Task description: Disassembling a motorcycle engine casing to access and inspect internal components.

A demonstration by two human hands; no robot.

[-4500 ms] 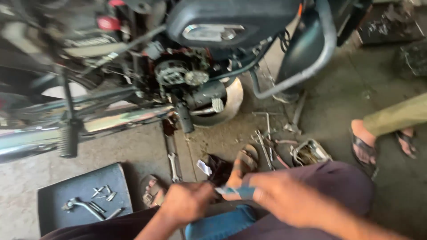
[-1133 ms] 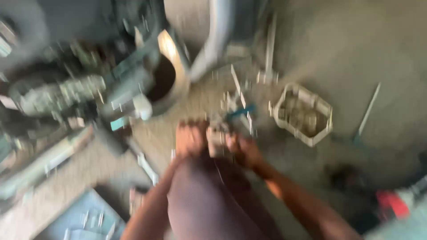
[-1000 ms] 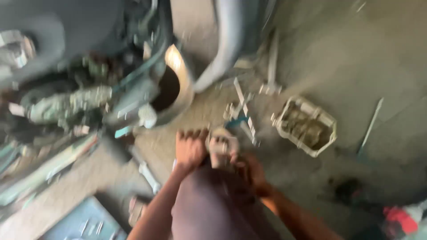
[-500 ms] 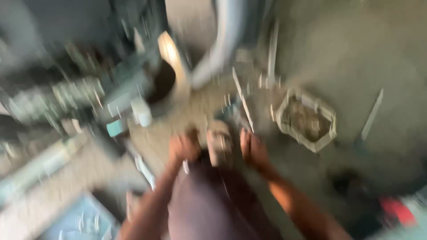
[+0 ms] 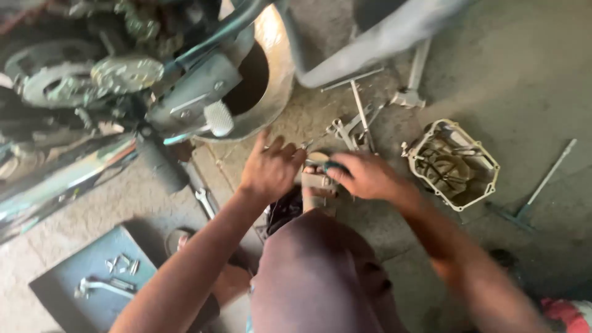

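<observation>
1. Holding a small teal-handled tool (image 5: 333, 165), the right hand (image 5: 365, 175) has its grip closed around the handle, which shows only at the thumb side of the fist; the rest is hidden inside the fingers.
2. The tool sits just above the person's sandalled foot (image 5: 318, 185), between the two hands.
3. The left hand (image 5: 270, 168) hovers just beside the tool, its grip open with fingers spread and nothing in it; its fingertips are close to the tool's tip, but contact cannot be made out.
4. Beyond the hands, a bundle of spanners and a T-handle wrench (image 5: 357, 120) lie on the concrete floor (image 5: 530, 74).
5. Right of the right hand rests an engine cover (image 5: 454, 164), hollow side up.
6. Farther right lies another T-handle tool (image 5: 536, 194).
7. At upper left stands a motorcycle (image 5: 117, 86), with a round metal bowl (image 5: 271, 80) under it.
8. A spanner (image 5: 205, 202) lies near the left forearm.
9. At lower left, a dark tray (image 5: 68, 283) holds bolts (image 5: 122, 265).
</observation>
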